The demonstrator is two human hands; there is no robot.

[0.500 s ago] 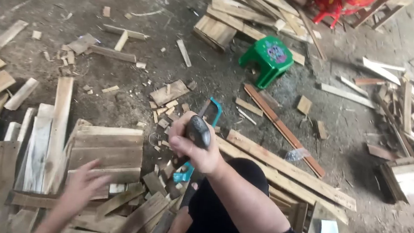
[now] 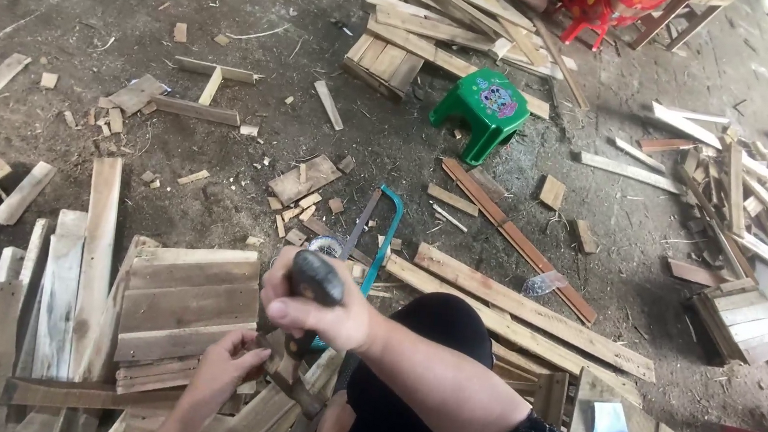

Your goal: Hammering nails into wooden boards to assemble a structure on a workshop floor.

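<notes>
Hacksaw (image 2: 365, 242): teal frame, stiff and light, best gripped by its dark handle; right hand (image 2: 316, 307) has its fingers closed round that handle, forearm angled in from lower right. Left hand (image 2: 224, 366), fingers curled on a wood scrap (image 2: 282, 374) (thin, rigid, likely splintery) just below the right fingers, among floor offcuts.

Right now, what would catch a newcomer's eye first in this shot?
The right hand at centre grips a dark-handled tool, just in front of a teal-framed hacksaw on the ground. The left hand steadies wood scraps below. A bright green plastic stool stands farther off among scattered planks.
</notes>
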